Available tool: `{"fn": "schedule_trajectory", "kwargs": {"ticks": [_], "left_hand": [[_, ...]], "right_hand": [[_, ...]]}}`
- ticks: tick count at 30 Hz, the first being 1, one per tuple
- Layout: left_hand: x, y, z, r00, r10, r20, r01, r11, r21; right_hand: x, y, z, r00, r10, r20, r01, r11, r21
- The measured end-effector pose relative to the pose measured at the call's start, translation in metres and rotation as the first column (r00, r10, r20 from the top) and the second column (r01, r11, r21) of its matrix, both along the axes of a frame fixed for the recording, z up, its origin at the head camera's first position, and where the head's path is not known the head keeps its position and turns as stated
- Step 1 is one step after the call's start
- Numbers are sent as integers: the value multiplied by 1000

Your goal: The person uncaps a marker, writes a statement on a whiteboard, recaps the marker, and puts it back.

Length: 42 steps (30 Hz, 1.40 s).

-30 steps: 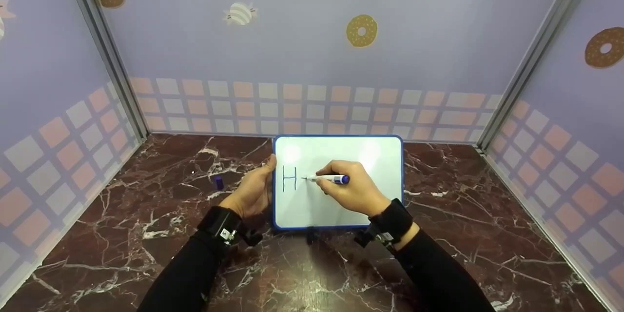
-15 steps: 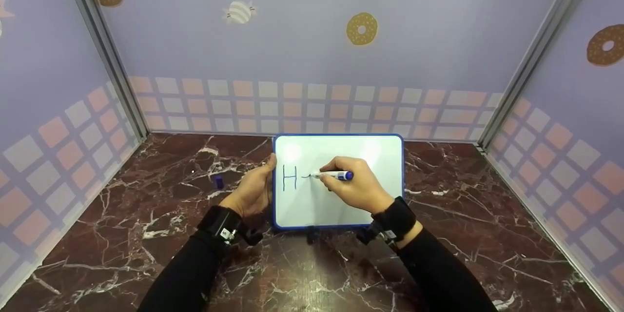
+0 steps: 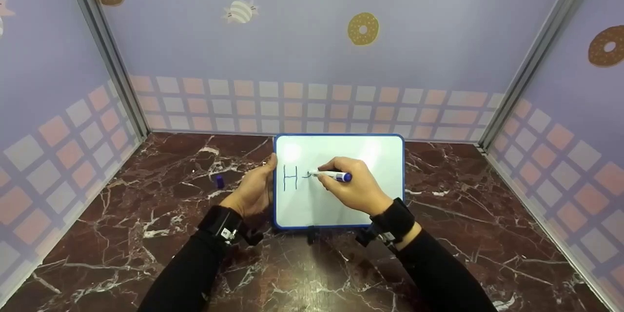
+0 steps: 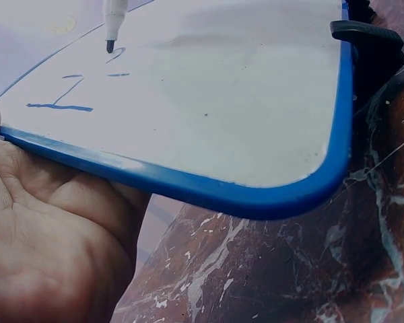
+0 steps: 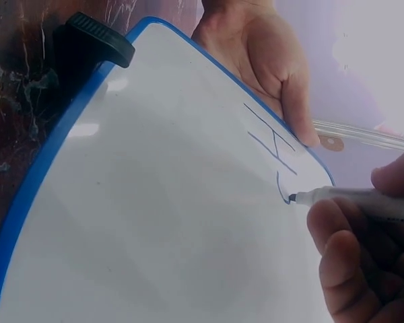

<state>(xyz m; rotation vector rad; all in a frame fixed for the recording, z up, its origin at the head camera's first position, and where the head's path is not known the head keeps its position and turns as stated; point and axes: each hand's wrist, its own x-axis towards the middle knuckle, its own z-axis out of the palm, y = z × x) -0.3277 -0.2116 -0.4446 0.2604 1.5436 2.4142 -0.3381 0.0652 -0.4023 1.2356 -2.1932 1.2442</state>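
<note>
A whiteboard (image 3: 341,209) with a blue frame stands tilted back on the table, its lower edge in a black holder (image 4: 374,44). My left hand (image 3: 252,190) grips its left edge, thumb at the front, the other fingers hidden behind. In my right hand (image 3: 353,183) a white marker (image 3: 334,175) with a blue end is pinched between thumb and fingers. Its dark tip (image 5: 293,198) touches the board, or nearly so, at the end of a short curved stroke (image 5: 280,185). Left of that stroke is a blue letter H (image 3: 290,177).
The marker's blue cap (image 3: 219,182) stands on the marbled table (image 3: 170,253) left of my left hand. Patterned lilac walls (image 3: 302,48) enclose the table at the back and both sides, with metal posts (image 3: 107,53) in the corners.
The marker tip has moved slightly right and up from beside the H, and a short curved blue stroke has appeared. My left hand holds the board as before.
</note>
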Motion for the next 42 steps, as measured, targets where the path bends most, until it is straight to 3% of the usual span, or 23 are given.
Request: {"fn": "schedule_trajectory", "kwargs": {"ticks": [25, 42], "left_hand": [[0, 1, 0, 1000, 0, -5, 0, 1000, 6], [0, 1, 0, 1000, 11, -12, -11, 1000, 3]], "right_hand": [[3, -4, -5, 997, 60, -37, -59, 998, 32], [5, -3, 0, 994, 92, 54, -97, 992, 84]]}}
